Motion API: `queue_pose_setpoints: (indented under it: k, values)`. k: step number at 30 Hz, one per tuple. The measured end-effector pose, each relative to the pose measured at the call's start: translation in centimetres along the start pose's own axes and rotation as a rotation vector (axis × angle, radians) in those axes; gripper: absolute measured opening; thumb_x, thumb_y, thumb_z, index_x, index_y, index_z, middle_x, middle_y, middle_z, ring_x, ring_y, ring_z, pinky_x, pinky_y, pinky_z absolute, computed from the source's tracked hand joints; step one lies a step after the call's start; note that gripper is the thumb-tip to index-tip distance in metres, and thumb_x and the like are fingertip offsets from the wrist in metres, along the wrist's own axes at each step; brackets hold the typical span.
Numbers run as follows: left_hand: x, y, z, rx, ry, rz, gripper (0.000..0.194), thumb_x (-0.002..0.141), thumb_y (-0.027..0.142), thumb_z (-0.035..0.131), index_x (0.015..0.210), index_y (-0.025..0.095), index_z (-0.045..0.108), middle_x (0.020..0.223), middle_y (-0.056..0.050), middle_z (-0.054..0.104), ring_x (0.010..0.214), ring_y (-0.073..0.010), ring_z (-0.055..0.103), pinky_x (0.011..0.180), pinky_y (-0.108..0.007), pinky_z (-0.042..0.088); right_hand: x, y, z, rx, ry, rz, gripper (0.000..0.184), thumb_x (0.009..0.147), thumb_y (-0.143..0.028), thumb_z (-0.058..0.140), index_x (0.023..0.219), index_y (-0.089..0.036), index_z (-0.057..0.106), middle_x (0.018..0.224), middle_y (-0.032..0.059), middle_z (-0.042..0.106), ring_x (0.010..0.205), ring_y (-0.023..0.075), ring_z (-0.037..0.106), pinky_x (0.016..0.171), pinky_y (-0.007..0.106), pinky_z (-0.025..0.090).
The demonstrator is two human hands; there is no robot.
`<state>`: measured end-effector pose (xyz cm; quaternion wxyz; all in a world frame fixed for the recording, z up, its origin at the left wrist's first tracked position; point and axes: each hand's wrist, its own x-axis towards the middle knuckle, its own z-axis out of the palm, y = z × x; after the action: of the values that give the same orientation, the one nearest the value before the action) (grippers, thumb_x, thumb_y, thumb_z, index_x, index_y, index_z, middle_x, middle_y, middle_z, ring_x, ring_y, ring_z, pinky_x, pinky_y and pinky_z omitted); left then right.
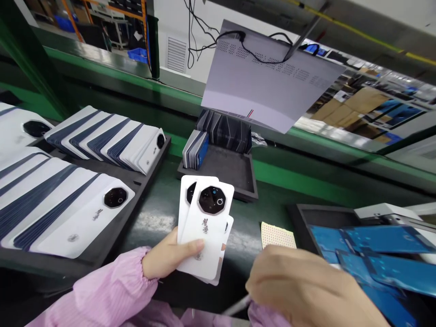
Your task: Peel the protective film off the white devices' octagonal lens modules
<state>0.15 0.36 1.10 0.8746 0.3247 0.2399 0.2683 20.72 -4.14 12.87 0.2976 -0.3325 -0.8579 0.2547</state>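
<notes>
A small fan of white phone back covers (191, 229) is in my left hand (166, 256). The thumb presses across the front cover, and the others stick out behind it on both sides. Each visible camera area is dark and many-sided, and dark lettering runs below the front one. My right hand (303, 284) is at the lower right, apart from the covers and smeared by motion. Its fingers are turned away, so anything in them is hidden. Just beyond it lies a cream sheet of small red dots (277, 235).
At left, a dark tray (138, 200) bears rows of white covers with dark layers between them. A smaller tray (228, 168) behind the hands holds thin stacked pieces. Blue film-covered panels (391, 268) lie at right. A pale panel (269, 77) hangs above.
</notes>
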Motion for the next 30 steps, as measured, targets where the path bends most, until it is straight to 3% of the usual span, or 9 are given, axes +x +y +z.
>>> queue_pose_setpoints:
  k: [2,6,9,15,23,30]
  values:
    - [0.0,-0.1,-0.1,0.01,0.004,0.013,0.034,0.081,0.027,0.062,0.113,0.017,0.064,0.106,-0.014,0.068,0.091,-0.0278,0.066,0.08,-0.04,0.054,0.5,0.8,-0.1,-0.077,0.151,0.053,0.02,0.086,-0.012,0.051,0.099,-0.025,0.059,0.076,0.0013,0.068,0.067,0.0151,0.063,0.059,0.027,0.054]
    - [0.0,-0.1,-0.1,0.022,0.003,-0.023,0.034,0.081,0.028,0.062,0.112,0.016,0.064,0.108,-0.014,0.067,0.089,-0.028,0.066,0.077,-0.039,0.055,1.0,2.7,0.2,-0.229,0.57,0.282,0.02,0.077,-0.012,0.064,0.091,-0.026,0.061,0.079,0.0009,0.067,0.069,0.0164,0.064,0.062,0.029,0.054]
    - [0.0,0.0,0.0,0.028,0.011,-0.047,0.034,0.08,0.029,0.063,0.111,0.016,0.065,0.107,-0.015,0.067,0.088,-0.0277,0.067,0.074,-0.037,0.055,1.2,3.9,0.5,-0.162,0.701,0.352,0.023,0.078,-0.016,0.065,0.098,-0.025,0.06,0.081,0.0019,0.067,0.069,0.0172,0.064,0.064,0.032,0.056]
    - [0.0,-0.1,-0.1,0.06,-0.005,-0.054,0.035,0.081,0.03,0.062,0.113,0.016,0.064,0.107,-0.015,0.067,0.089,-0.0267,0.067,0.075,-0.036,0.055,1.7,5.0,0.3,-0.043,0.643,0.359,0.029,0.079,-0.015,0.063,0.106,-0.024,0.056,0.08,0.0002,0.068,0.072,0.0154,0.065,0.068,0.031,0.055]
    - [0.3,0.1,0.1,0.116,-0.003,-0.086,0.038,0.079,0.032,0.064,0.112,0.014,0.063,0.104,-0.015,0.068,0.085,-0.0247,0.067,0.073,-0.033,0.055,2.7,5.8,0.7,0.058,0.388,0.354,0.024,0.082,-0.016,0.058,0.105,-0.021,0.056,0.081,0.0011,0.067,0.072,0.0144,0.064,0.071,0.031,0.055]
    - [0.2,-0.1,0.0,0.195,-0.012,-0.089,0.038,0.08,0.036,0.062,0.11,0.014,0.064,0.103,-0.014,0.068,0.086,-0.0242,0.066,0.075,-0.033,0.054,3.1,6.0,1.0,-0.003,0.345,0.359,0.023,0.082,-0.015,0.055,0.105,-0.02,0.056,0.08,0.0004,0.067,0.072,0.0142,0.064,0.07,0.029,0.053]
